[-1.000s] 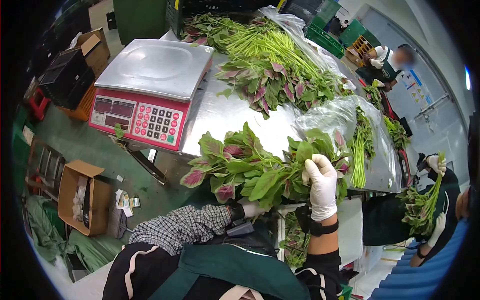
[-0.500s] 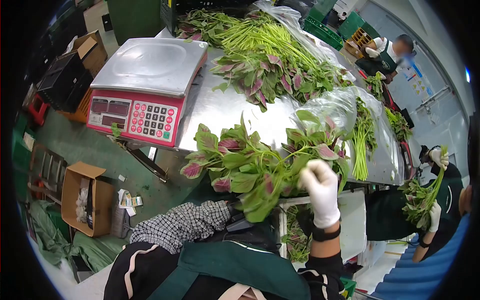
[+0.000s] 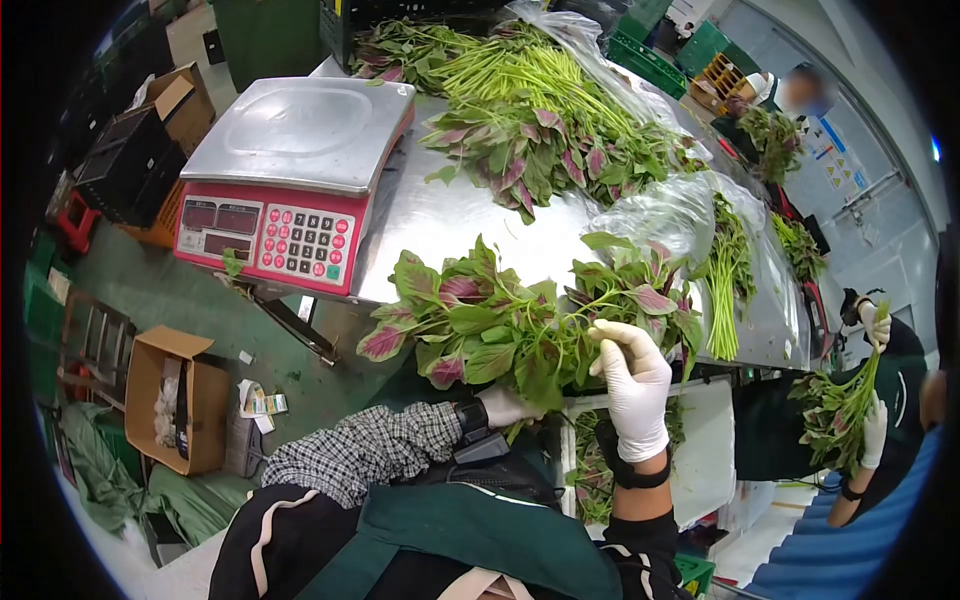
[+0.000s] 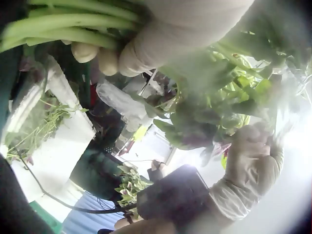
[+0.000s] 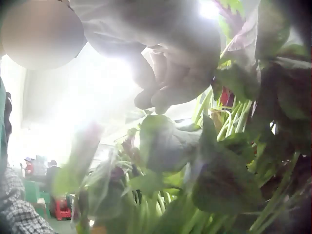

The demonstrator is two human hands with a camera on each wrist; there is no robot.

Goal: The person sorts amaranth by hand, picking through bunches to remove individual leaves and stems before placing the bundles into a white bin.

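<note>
A leafy bunch of red-and-green amaranth (image 3: 490, 325) spreads over the near table edge in the head view. My gloved left hand (image 3: 508, 407) is under it, mostly covered by leaves. In the left wrist view that hand's fingers curl round the thick pale-green stems (image 4: 73, 24). My gloved right hand (image 3: 637, 390) is just right of the bunch, fingers loosely bent with a gap between thumb and forefinger. The right wrist view shows its fingertips (image 5: 153, 100) close above the leaves (image 5: 168, 141), with nothing visible between them.
A red-and-silver scale (image 3: 300, 135) stands left on the metal table (image 3: 400, 250). A large amaranth pile (image 3: 560, 130) and plastic film (image 3: 660, 230) lie beyond. Below my right hand is a white foam box (image 3: 705, 450) with greens. At right another person holds an amaranth bunch (image 3: 840, 415).
My right hand pinched a leaf a second ago, swung it down in a blur, and is now off it with fingers loosened. The left hand shows again below the bunch. A far worker raises greens.
</note>
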